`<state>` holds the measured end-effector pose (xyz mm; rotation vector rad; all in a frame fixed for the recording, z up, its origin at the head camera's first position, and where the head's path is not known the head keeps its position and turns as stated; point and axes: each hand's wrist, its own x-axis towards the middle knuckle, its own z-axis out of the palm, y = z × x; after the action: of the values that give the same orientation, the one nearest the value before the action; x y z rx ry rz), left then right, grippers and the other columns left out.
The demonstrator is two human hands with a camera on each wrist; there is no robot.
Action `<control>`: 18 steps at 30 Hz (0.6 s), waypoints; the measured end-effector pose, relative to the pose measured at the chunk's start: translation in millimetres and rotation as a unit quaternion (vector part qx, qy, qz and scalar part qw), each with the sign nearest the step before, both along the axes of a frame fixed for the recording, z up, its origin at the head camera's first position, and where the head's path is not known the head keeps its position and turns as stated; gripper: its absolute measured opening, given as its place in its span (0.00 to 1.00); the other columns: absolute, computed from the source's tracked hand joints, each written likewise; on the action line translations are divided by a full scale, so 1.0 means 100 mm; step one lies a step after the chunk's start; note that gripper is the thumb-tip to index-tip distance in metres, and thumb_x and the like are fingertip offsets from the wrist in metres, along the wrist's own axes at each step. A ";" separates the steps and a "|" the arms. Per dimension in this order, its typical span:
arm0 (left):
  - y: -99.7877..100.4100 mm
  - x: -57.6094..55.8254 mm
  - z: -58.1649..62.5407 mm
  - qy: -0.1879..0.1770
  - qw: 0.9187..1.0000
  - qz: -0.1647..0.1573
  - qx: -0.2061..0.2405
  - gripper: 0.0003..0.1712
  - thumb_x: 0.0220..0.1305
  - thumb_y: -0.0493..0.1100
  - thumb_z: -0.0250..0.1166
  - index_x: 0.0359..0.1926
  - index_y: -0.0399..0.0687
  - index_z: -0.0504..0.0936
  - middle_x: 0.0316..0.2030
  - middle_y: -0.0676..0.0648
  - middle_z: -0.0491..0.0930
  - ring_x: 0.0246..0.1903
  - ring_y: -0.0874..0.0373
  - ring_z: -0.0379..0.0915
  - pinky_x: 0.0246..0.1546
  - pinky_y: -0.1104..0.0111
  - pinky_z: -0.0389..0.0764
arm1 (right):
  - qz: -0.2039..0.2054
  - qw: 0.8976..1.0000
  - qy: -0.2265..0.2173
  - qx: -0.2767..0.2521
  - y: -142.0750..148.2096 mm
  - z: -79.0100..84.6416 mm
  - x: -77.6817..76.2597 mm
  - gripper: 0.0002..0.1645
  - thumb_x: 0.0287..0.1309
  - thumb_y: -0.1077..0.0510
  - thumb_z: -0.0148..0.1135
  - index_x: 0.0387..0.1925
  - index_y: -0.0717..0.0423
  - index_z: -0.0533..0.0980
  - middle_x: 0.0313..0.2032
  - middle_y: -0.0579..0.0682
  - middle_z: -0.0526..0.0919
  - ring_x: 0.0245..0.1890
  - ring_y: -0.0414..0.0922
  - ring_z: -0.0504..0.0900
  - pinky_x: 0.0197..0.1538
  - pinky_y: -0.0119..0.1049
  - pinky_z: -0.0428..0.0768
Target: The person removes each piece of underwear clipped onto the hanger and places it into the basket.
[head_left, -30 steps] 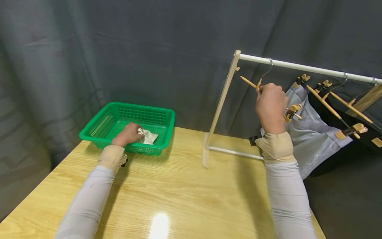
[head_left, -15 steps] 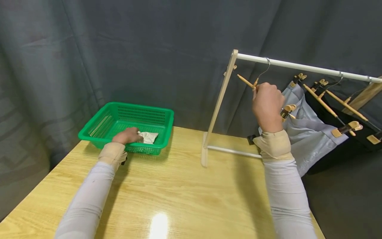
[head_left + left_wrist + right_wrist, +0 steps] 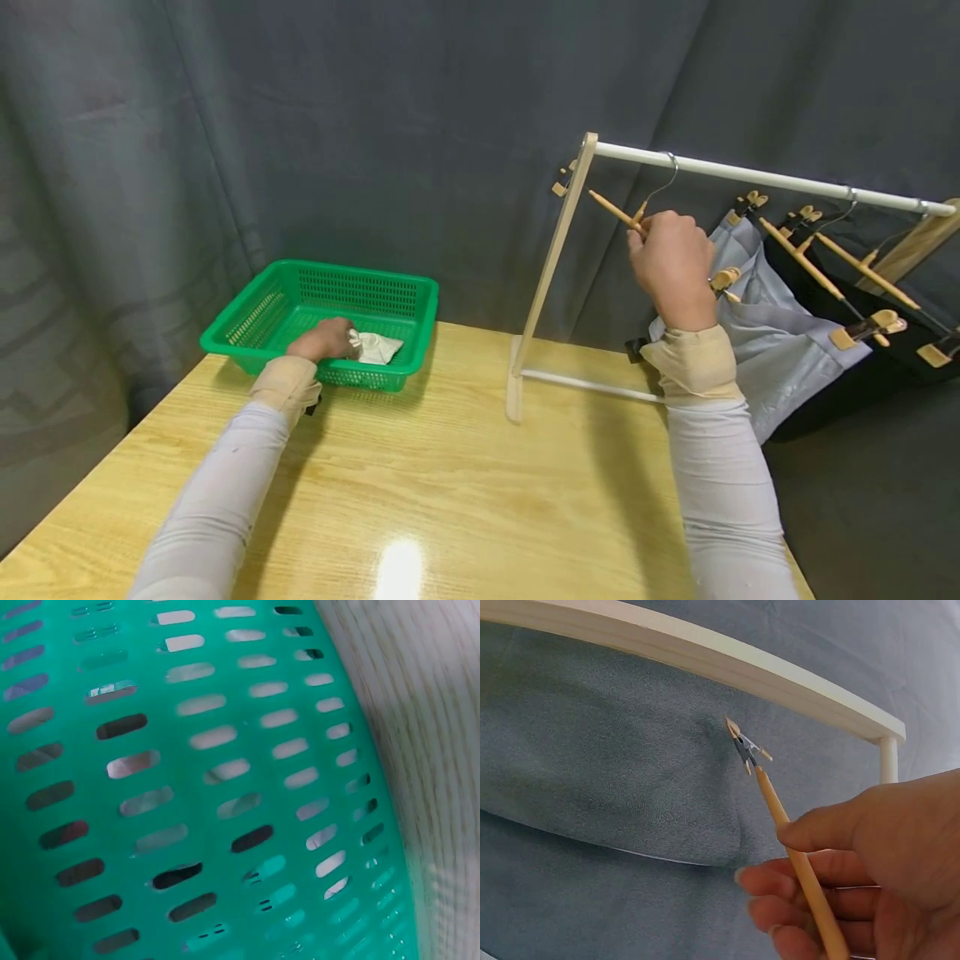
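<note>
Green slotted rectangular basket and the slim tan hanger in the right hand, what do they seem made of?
The green slotted rectangular basket looks like semi-glossy moulded plastic: even colour, repeated slots. The slim tan hanger seems smooth, probably wood by its honey colour. Its thin silvery hook suggests metal.

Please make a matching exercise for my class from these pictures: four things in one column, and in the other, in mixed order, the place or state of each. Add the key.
Column 1
1. White cloth
2. Right hand
3. Silvery grey garment
4. Green basket

Column 2
A. Hanging by clips from a clip hanger on the white rail
B. Standing on the wooden table
C. Lying partly under the fingers of the left hand
D. Gripping the bar of the leftmost hanger

Pairs: 1-C, 2-D, 3-A, 4-B
</note>
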<state>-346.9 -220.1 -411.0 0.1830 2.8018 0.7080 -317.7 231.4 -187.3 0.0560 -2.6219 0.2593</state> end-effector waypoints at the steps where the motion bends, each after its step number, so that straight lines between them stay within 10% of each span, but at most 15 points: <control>1: 0.00 0.01 0.00 0.002 1.000 0.000 0.002 0.34 0.63 0.42 0.62 0.64 0.27 0.65 0.60 0.27 0.69 0.56 0.34 0.69 0.52 0.47 0.76 | 0.001 1.000 -0.005 0.001 0.01 0.00 0.01 0.21 0.68 0.51 0.51 0.46 0.61 0.82 0.40 0.65 0.84 0.38 0.67 0.80 0.32 0.58 0.73; 13: 0.08 0.07 0.14 0.015 1.000 0.008 -0.011 0.33 0.70 0.45 0.55 0.66 0.24 0.60 0.48 0.31 0.74 0.32 0.50 0.71 0.38 0.57 0.72 | 0.024 1.000 0.001 0.015 0.07 0.10 0.16 0.22 0.68 0.51 0.51 0.48 0.64 0.79 0.41 0.68 0.82 0.39 0.68 0.79 0.35 0.59 0.73; 18: 0.17 0.11 0.25 0.061 0.998 0.019 -0.026 0.33 0.70 0.44 0.55 0.67 0.27 0.59 0.62 0.26 0.64 0.57 0.33 0.65 0.55 0.44 0.71 | 0.015 1.000 -0.005 0.013 0.10 0.18 0.26 0.27 0.68 0.50 0.50 0.58 0.66 0.74 0.53 0.68 0.79 0.49 0.68 0.77 0.46 0.63 0.74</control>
<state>-336.1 -203.3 -386.3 0.1702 2.9426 0.6528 -291.4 240.9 -169.6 0.1027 -2.6365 0.2367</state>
